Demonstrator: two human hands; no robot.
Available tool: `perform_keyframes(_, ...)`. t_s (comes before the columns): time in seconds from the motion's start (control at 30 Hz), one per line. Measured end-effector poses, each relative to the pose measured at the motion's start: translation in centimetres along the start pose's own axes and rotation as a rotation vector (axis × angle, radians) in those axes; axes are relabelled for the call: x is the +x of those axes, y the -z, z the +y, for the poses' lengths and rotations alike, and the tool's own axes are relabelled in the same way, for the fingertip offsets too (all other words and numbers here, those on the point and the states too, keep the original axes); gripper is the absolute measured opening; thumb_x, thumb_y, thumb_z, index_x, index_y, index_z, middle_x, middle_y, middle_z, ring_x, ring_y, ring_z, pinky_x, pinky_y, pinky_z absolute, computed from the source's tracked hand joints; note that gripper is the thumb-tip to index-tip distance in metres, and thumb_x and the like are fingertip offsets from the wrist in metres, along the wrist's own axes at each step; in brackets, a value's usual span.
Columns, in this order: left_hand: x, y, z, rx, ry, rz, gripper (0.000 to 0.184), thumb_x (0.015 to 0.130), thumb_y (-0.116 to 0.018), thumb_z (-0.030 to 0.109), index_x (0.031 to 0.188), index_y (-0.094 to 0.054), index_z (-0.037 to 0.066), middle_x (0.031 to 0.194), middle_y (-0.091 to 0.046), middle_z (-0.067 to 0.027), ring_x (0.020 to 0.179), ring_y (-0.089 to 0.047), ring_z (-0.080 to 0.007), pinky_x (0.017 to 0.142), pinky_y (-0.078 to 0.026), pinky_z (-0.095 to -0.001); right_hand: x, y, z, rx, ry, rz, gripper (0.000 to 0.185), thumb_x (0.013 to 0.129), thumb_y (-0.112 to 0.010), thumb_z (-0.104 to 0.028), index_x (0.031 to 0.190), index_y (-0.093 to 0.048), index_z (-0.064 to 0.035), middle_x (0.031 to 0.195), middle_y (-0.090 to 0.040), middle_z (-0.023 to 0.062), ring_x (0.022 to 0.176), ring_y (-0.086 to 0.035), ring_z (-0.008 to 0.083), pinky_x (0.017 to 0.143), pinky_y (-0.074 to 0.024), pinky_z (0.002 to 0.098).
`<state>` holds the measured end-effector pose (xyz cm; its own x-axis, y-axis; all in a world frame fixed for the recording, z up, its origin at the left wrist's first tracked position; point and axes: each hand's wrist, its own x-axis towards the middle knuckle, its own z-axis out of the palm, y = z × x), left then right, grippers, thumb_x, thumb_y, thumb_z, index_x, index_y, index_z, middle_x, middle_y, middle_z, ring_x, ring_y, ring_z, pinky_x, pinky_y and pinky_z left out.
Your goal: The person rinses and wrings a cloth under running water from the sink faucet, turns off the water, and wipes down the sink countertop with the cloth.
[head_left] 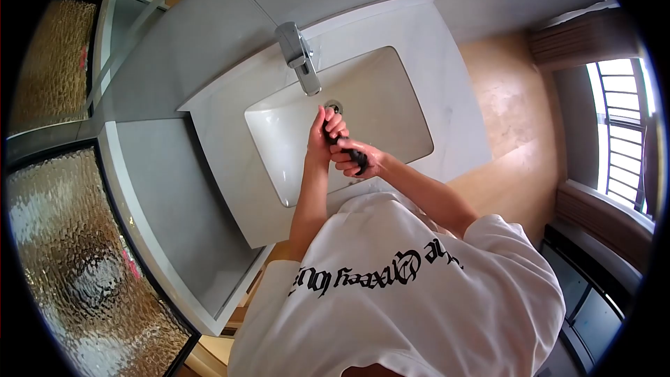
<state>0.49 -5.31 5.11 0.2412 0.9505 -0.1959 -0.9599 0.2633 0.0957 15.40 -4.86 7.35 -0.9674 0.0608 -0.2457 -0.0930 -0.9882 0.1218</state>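
Observation:
A dark, twisted bundle that looks like black cloth [359, 159] runs slantwise between my two hands over the sink basin [391, 122]. My left hand [323, 130] is closed round its upper end, near the drain [335, 106]. Lower down and to the right, my right hand [361, 156] grips the other end, with some of the black material sticking out below the fingers. What exactly the item is, I cannot make out. Above the hands, a chrome faucet [300, 59] points into the basin, and no water stream shows from it.
The white marbled countertop [457, 108] surrounds the basin. Textured glass panels [77, 265] in dark frames stand on the left, beside a grey recess [181, 188]. On the right are a tan floor [502, 108] and a barred window [623, 132].

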Motion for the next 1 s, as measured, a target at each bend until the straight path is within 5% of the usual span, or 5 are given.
perform_keyframes(0.2, 0.9, 2.1, -0.4, 0.494, 0.145, 0.607, 0.043, 0.093, -0.055, 0.049, 0.068, -0.038, 0.019, 0.051, -0.031, 0.0063, 0.043, -0.032, -0.0077, 0.049, -0.038, -0.0288, 1.6, 2.6, -0.1, -0.509, -0.007, 0.382, 0.014, 0.079, -0.067, -0.017, 0.076, -0.055, -0.0106, 0.061, -0.048, -0.0001, 0.051, -0.045, 0.0091, 0.040, -0.0332, 0.0241)
perform_keyframes(0.53, 1.1, 5.8, -1.0, 0.792, -0.044, 0.820, 0.038, 0.092, -0.060, 0.041, 0.072, -0.046, 0.012, 0.052, -0.038, 0.0021, 0.042, -0.037, -0.0126, 0.046, -0.041, -0.0330, 5.6, 6.4, 1.6, -1.474, 0.146, 1.088, 0.043, 0.068, -0.075, -0.034, 0.095, -0.064, -0.0026, 0.079, -0.066, 0.0080, 0.080, -0.066, 0.0239, 0.073, -0.0517, 0.0390)
perform_keyframes(0.63, 0.6, 5.8, -0.6, 0.696, -0.080, 0.869, 0.036, 0.091, -0.063, 0.038, 0.073, -0.046, 0.011, 0.054, -0.040, 0.0012, 0.045, -0.041, -0.0134, 0.048, -0.043, -0.0342, 5.1, 5.4, 0.5, -1.562, 0.041, 1.047, 0.048, 0.067, -0.077, -0.040, 0.094, -0.064, -0.0027, 0.084, -0.067, 0.0093, 0.085, -0.068, 0.0227, 0.068, -0.0543, 0.0355)
perform_keyframes(0.8, -0.9, 4.9, 1.0, 0.731, -0.127, 0.734, 0.031, 0.092, -0.063, 0.037, 0.089, -0.056, 0.006, 0.066, -0.053, -0.0026, 0.054, -0.051, -0.0150, 0.054, -0.047, -0.0329, 1.5, -0.8, -2.3, -0.997, -0.259, 0.761, 0.038, 0.070, -0.079, -0.037, 0.087, -0.060, -0.0089, 0.064, -0.047, 0.0017, 0.049, -0.050, 0.0120, 0.044, -0.0469, 0.0224)
perform_keyframes(1.0, -1.4, 2.1, 1.6, 1.468, -0.029, 0.749, 0.038, 0.095, -0.056, 0.038, 0.090, -0.065, 0.001, 0.065, -0.061, -0.0044, 0.059, -0.058, -0.0120, 0.054, -0.045, -0.0270, 0.9, 1.7, -2.2, -0.613, -0.136, 0.742, 0.024, 0.079, -0.072, -0.023, 0.080, -0.053, -0.0089, 0.065, -0.050, 0.0027, 0.049, -0.048, 0.0124, 0.044, -0.0452, 0.0248)
